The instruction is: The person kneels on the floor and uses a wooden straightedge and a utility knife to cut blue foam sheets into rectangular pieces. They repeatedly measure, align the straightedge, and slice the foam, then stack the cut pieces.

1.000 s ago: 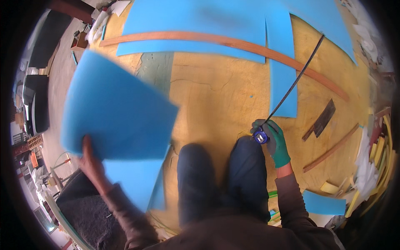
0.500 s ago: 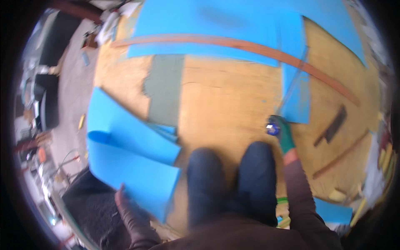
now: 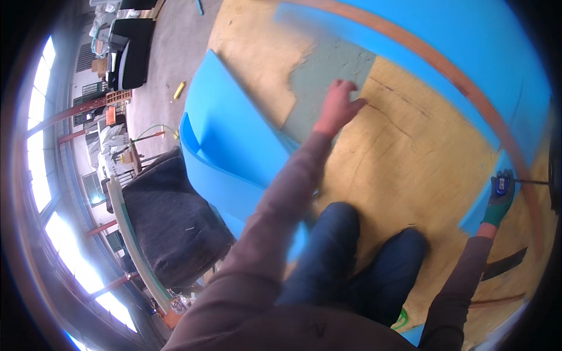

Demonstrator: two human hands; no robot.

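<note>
Left hand: the left hand (image 3: 338,108) is stretched forward over the yellowish floor board (image 3: 404,158), its bare fingers (image 3: 350,89) spread wide and closed on nothing; the palm is seen near the edge of the grey-green patch (image 3: 328,76). Whether the board is actually touched cannot be told, since the hand is blurred.

Right hand: the right hand (image 3: 499,202), in a green glove, is curled shut around a small blue tool (image 3: 501,186). A thin dark strip or blade (image 3: 533,182) is seen running from the tool toward the picture's right edge. The hand is held low and close to the surface, judged to keep the strip flat against it.

Blue foam sheet, near: a loose blue foam sheet (image 3: 228,146) is lying on the person's left, one end curled up into a fold; it is not held by either hand and is partly covered by the left sleeve.

Blue foam, far: a larger blue sheet (image 3: 468,52) is spread across the top of the board, with a long reddish-brown wooden strip (image 3: 468,88) laid along it, judged to serve as a weight or a guide edge.

Knees: the person's knees (image 3: 357,251) in dark trousers are set on the board between the two hands.

Surroundings: a dark padded seat (image 3: 170,222) is placed left of the loose sheet.
</note>
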